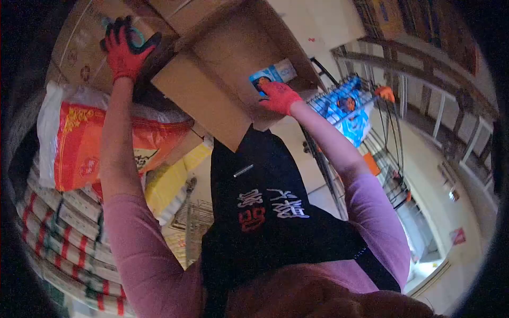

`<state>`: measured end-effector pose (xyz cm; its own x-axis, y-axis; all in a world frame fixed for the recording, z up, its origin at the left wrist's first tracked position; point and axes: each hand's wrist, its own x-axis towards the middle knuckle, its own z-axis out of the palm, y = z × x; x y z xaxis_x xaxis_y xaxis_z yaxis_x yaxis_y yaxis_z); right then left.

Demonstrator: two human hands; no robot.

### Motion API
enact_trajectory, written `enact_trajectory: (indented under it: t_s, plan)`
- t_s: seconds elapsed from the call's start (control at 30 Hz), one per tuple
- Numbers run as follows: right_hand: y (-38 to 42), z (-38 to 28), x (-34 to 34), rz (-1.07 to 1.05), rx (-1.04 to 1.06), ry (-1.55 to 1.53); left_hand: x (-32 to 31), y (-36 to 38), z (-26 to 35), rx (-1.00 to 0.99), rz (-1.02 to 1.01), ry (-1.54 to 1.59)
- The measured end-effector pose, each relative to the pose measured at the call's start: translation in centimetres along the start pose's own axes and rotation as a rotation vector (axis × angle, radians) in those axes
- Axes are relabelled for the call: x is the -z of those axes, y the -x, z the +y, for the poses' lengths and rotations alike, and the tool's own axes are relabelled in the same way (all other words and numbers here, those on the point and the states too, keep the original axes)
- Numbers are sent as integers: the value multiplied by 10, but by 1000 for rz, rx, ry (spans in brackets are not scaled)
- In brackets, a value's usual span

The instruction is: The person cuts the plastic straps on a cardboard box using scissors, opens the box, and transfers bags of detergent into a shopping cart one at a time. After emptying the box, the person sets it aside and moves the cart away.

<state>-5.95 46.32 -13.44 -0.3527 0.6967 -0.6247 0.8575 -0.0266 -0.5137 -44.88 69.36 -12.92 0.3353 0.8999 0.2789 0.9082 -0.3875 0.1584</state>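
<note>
My left hand (127, 50), in a red glove with dark fingers, has its fingers spread against a closed cardboard box (79, 40) at the upper left. A teal ring (137, 37) shows between its thumb and forefinger. My right hand (280, 98), in a red glove, reaches into an open cardboard box (228, 45). Its fingers are closed at the lower edge of a blue packet (283, 70) with a picture on it; the fingertips are partly hidden. A box flap (201, 95) hangs down toward the black apron (265, 180).
A wire basket cart (392, 132) with blue packets (347, 114) stands at the right. Red-orange sacks (85, 143), a yellow sack (172, 183) and stacked red-striped packs (69, 228) are at the left. Metal shelving (440, 95) is at the upper right.
</note>
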Motion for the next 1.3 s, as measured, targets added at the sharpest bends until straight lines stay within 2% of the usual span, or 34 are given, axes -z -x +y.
enact_trajectory:
  t_s: [0.03,0.13,0.17,0.2,0.27,0.37,0.57,0.6,0.63,0.67,0.7,0.77,0.83,0.87,0.97,1.03,1.07,1.13,1.2,1.23,1.3]
  plan:
    - [-25,9,-11,-99,2,104,2,0,3,6,13,-29]
    - [-85,66,-33,-262,-222,214,-5,6,-2,52,-2,-50]
    - [-97,89,-49,-119,-209,412,-6,8,-5,70,-13,-45]
    - [-105,114,-67,28,-191,601,0,9,0,128,-107,-56]
    - [-129,168,-101,91,-246,606,16,1,13,241,-294,-66]
    - [-129,121,-66,-216,-536,241,15,2,13,272,-325,-106]
    - [-130,167,-123,-145,-249,894,11,4,10,215,-243,-21]
    - [-133,188,-143,-145,-292,796,12,4,9,189,-226,-32]
    - [-136,170,-125,-301,-211,881,12,4,9,162,-204,-40]
    - [-133,152,-108,-542,-46,1006,12,4,9,133,-180,-44]
    - [-129,134,-96,-572,-16,978,13,3,12,187,-213,-42]
    - [-118,101,-83,-519,4,859,14,2,14,292,-268,-36]
    - [-108,69,-74,-420,-1,682,17,3,14,242,-212,40]
    - [-103,70,-81,-305,64,735,17,3,14,209,-182,81]
    - [-47,-12,-3,-137,-72,307,17,7,11,235,-266,27]
    - [-7,-40,24,-80,-230,-58,-3,10,-4,84,-23,23]
    - [22,-45,30,33,-252,-255,-13,6,-9,7,103,28]
    - [84,-49,37,284,-270,-639,-6,2,-4,-5,82,40]
    - [149,-47,38,517,-336,-932,-5,3,-3,7,10,-80]
    - [183,-47,36,633,-353,-1083,-1,4,2,14,-106,-236]
    - [245,-43,36,811,-543,-1203,4,-4,11,37,-304,-578]
